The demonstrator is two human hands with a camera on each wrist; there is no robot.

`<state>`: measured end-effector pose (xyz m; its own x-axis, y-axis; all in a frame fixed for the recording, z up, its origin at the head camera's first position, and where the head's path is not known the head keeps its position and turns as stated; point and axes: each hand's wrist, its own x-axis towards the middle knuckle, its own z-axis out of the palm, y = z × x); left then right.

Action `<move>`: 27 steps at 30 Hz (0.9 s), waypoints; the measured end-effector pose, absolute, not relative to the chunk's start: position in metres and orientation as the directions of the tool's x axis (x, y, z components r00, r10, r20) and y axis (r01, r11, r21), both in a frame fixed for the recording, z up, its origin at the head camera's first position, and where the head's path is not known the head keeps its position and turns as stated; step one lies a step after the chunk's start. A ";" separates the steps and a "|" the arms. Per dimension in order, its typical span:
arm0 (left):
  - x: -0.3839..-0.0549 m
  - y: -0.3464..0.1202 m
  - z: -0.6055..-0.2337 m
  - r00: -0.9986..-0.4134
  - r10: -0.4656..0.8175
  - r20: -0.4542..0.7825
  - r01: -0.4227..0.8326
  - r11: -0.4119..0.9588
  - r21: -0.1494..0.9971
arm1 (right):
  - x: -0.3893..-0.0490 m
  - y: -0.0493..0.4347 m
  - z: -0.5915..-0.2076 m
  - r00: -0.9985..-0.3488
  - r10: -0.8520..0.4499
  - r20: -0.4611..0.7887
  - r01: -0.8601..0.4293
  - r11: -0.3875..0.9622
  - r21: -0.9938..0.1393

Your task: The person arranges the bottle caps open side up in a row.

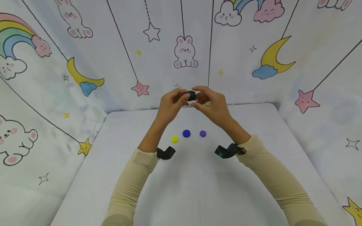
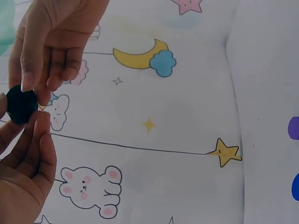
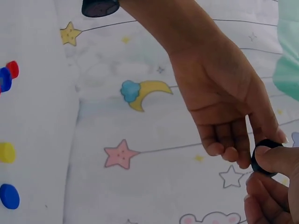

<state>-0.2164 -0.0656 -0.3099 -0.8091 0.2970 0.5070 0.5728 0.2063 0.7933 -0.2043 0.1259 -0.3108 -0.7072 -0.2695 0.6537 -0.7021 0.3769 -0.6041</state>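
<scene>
Both hands are raised in front of the far wall, above the back of the table. My left hand pinches a small dark disc between thumb and fingers. From the other side, my right hand curls its thumb and index finger round the same disc. In the left wrist view, the right thumb overlaps the edge of the disc. Fingers of both hands surround the disc in the right wrist view, hiding part of it; its exact kind does not show.
On the white table lie a yellow disc, a blue disc and a purple disc. A red disc and another blue disc sit close together, mostly hidden by the left wrist in the head view. Printed cloth surrounds the table.
</scene>
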 end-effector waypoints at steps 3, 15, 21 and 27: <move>-0.216 -0.065 -0.308 -0.833 0.287 0.473 0.532 0.184 0.826 | -0.204 0.124 -0.313 -0.644 -0.289 0.708 -0.754 0.396 -0.524; -0.217 -0.069 -0.310 -0.840 0.399 0.368 0.440 0.104 0.892 | -0.205 0.131 -0.317 -0.628 -0.302 0.717 -0.769 0.379 -0.514; -0.215 -0.079 -0.316 -0.809 0.497 0.314 0.434 0.145 0.889 | -0.205 0.134 -0.326 -0.682 -0.306 0.664 -0.729 0.364 -0.580; -0.215 -0.087 -0.328 -0.807 0.513 0.293 0.479 0.277 0.833 | -0.203 0.134 -0.342 -0.730 -0.345 0.591 -0.684 0.364 -0.632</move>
<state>-0.2145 -0.0866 -0.3282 -0.8070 0.5127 0.2932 0.4786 0.2769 0.8332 -0.2035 0.1338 -0.3421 -0.7295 -0.3446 0.5908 -0.6840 0.3638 -0.6324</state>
